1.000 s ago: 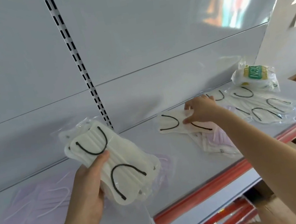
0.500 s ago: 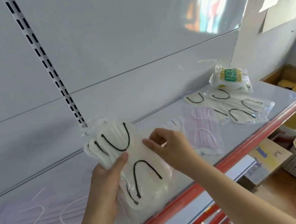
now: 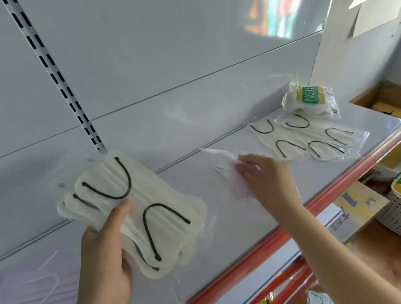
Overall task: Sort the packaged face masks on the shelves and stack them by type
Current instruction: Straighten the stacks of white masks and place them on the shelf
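Head view: the left hand (image 3: 104, 261) grips a fanned stack of white masks with black ear loops (image 3: 135, 214), held above the shelf (image 3: 232, 225). The right hand (image 3: 264, 181) pinches a blurred, pale packet (image 3: 234, 170) over the shelf; its type probably reads as pink, but motion blur prevents confirmation. More black-loop masks (image 3: 308, 140) lie near the shelf's right end, beside an N95 pack (image 3: 311, 101); lavender masks (image 3: 19, 293) lie at far left.

Risks: the slick wrappers may slide from the fanned stack; a misidentified packet may join the wrong pile.
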Tool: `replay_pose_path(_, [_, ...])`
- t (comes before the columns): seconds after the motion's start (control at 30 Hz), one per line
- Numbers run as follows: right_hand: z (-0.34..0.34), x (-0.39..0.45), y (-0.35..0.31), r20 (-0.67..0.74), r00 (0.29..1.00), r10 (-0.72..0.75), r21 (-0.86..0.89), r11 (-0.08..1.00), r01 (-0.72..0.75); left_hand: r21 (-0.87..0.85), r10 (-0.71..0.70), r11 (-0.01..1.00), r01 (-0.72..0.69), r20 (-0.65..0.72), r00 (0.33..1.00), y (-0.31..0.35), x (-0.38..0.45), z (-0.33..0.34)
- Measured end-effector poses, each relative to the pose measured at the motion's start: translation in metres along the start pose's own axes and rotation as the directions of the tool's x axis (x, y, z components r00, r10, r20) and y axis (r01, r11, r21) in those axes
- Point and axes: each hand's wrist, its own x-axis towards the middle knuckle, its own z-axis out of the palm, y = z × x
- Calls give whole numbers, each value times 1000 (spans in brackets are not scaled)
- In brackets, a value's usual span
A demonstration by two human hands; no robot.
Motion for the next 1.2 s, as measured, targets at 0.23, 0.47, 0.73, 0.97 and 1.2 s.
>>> replay_pose_path(0.23, [51,-62,-72,709,671,-215,-120,902,415,-111,84,990,-84,-5,996,18,10,-5])
replay_pose_path(0.47, [-5,-5,27,128,968,217,-619,780,-93,-90,58,993,-78,-209,976,18,36,-42])
replay_pose_path(0.73, [10,-15,21,442,897,-14,-338,923,181,24,-18,1000,20,-58,998,-2,30,-4])
replay_pose_path(0.97, [-47,49,74,41,988,147,-480,870,-109,155,-176,976,151,166,970,-30,16,57])
replay_pose_path(1.2, [-57,119,121,-18,932,361,-648,706,-286,228,-224,957,182,177,958,-54,6,126])
